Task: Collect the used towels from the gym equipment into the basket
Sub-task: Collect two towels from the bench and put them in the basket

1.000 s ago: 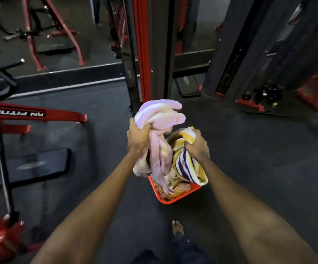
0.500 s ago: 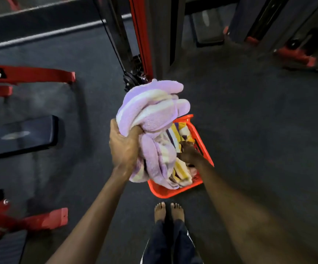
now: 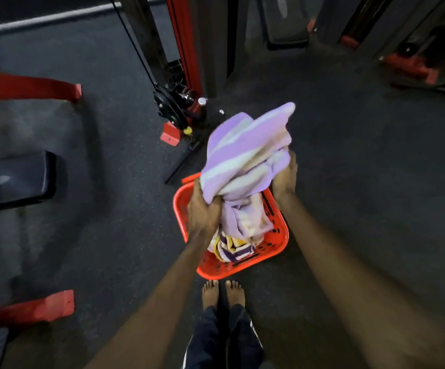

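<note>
A red plastic basket [image 3: 274, 249] stands on the dark floor just ahead of my bare feet. Over it I hold a bunched lilac towel with pale stripes [image 3: 245, 155]. My left hand [image 3: 202, 214] grips its lower left fold. On the towel's right side my right hand [image 3: 285, 177] clasps it too. The towel's lower end hangs down into the basket. Beneath it in the basket lies a yellow, white and purple striped towel [image 3: 232, 249], partly hidden.
A cable machine with a red upright and pulley [image 3: 173, 102] rises just beyond the basket. To the left are a black bench pad [image 3: 16, 179] and red frame feet [image 3: 42, 307]. More red and black equipment [image 3: 407, 65] stands at the far right.
My right hand has let go of the striped towel, which now lies in the basket, and has taken the lilac towel's right side. The lilac towel has come down over the basket.
</note>
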`<action>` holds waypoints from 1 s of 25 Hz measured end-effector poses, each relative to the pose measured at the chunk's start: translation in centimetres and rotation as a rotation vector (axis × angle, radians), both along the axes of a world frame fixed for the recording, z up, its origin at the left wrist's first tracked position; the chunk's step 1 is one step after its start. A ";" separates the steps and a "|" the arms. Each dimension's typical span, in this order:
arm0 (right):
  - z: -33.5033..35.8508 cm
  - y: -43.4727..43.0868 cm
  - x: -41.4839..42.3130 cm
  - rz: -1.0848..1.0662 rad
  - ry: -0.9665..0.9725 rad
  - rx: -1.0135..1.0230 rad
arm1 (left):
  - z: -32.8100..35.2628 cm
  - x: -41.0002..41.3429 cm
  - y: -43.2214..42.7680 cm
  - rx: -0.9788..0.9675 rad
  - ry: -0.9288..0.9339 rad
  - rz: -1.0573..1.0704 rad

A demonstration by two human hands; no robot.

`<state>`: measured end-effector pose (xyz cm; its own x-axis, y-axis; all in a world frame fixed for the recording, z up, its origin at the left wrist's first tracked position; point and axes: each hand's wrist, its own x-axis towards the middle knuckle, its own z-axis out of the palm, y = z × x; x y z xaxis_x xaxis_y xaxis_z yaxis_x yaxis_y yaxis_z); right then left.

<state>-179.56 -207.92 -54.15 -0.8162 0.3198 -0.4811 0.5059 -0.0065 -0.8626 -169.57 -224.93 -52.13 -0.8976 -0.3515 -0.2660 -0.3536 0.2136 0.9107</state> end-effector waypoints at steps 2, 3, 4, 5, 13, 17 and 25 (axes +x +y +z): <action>-1.0 -1.1 0.3 0.064 0.144 0.309 | -5.9 -0.2 0.4 -0.109 -0.249 -0.147; -2.1 -2.2 1.0 0.142 0.164 0.389 | -8.9 -0.3 0.5 -0.157 -0.390 -0.222; -4.7 -3.2 1.8 0.271 0.152 0.467 | -12.1 -0.5 0.5 -0.198 -0.505 -0.302; -7.9 -4.1 3.1 0.436 0.106 0.527 | -15.4 -0.7 0.5 -0.244 -0.576 -0.367; -25.9 -3.3 11.1 1.135 -0.307 0.557 | -30.5 3.5 -1.9 -0.439 -0.838 -0.956; -24.3 -2.9 11.4 1.094 -0.326 0.539 | -27.0 3.6 -0.9 -0.279 -0.742 -0.633; -9.2 -2.7 4.2 0.782 -0.194 0.687 | -11.8 -2.3 -5.1 -0.252 -0.372 -0.155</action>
